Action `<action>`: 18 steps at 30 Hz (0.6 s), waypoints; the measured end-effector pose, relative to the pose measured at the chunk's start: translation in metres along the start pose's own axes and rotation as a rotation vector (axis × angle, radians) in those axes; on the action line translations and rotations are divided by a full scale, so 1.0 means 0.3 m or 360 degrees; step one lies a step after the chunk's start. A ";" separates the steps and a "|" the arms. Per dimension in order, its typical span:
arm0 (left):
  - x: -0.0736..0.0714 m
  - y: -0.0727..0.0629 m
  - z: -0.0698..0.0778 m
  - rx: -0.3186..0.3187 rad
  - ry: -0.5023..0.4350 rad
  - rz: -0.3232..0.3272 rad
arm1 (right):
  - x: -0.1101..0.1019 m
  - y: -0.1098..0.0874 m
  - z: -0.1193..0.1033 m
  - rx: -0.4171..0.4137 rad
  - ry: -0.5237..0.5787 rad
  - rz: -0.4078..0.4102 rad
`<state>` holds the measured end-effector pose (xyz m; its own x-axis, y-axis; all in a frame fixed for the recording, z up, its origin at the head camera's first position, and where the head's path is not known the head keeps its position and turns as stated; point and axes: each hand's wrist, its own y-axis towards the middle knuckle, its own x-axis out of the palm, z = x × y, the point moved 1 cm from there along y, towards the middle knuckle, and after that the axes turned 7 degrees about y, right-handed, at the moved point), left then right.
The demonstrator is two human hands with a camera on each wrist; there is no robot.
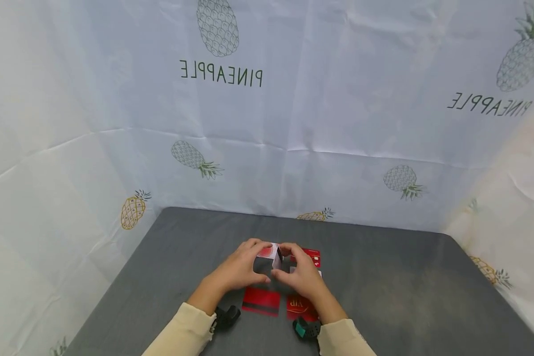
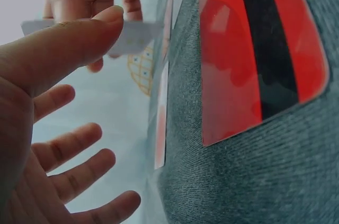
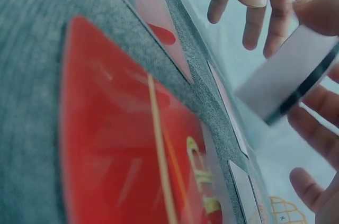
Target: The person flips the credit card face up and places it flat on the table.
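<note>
My right hand (image 1: 300, 274) pinches a white card (image 3: 288, 73) with a black stripe along one edge, between thumb and fingers, tilted above the tabletop. Facing it, my left hand (image 1: 240, 267) has its fingers spread apart, and its thumb (image 2: 79, 44) overlaps the card in the left wrist view. Below the hands lie a red card with a black stripe (image 1: 260, 301) and a red card with gold VIP lettering (image 1: 297, 305). Another red card (image 1: 312, 254) lies behind my right hand, partly hidden by it. A pink and white card (image 1: 265, 252) shows between the hands.
The dark grey tabletop (image 1: 391, 287) extends around the cards. A white pineapple-print cloth (image 1: 320, 113) hangs along the back and sides. Black wrist straps (image 1: 226, 317) sit on both wrists, close over the table's near part.
</note>
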<state>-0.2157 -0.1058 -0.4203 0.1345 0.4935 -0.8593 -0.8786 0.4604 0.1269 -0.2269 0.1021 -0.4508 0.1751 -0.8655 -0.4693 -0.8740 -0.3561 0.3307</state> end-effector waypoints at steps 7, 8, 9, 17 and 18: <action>0.010 -0.002 -0.006 -0.0050 -0.0013 -0.0068 | 0.000 -0.004 -0.006 0.0098 0.0234 0.0022; 0.011 -0.004 -0.008 -0.0070 -0.0011 -0.0090 | 0.001 -0.006 -0.006 0.0116 0.0246 0.0012; 0.014 -0.005 -0.010 -0.0089 -0.0009 -0.0113 | 0.001 -0.009 -0.006 0.0138 0.0252 0.0002; 0.018 -0.005 -0.033 -0.0074 0.0026 -0.0088 | 0.005 -0.015 0.006 0.0211 0.0254 -0.0069; 0.015 -0.002 -0.036 -0.0081 0.0039 -0.0066 | 0.005 -0.012 0.007 0.0213 0.0235 -0.0064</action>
<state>-0.2194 -0.1117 -0.4295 0.1608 0.4563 -0.8752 -0.8947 0.4418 0.0659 -0.2245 0.1030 -0.4544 0.2669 -0.8974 -0.3513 -0.9157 -0.3498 0.1978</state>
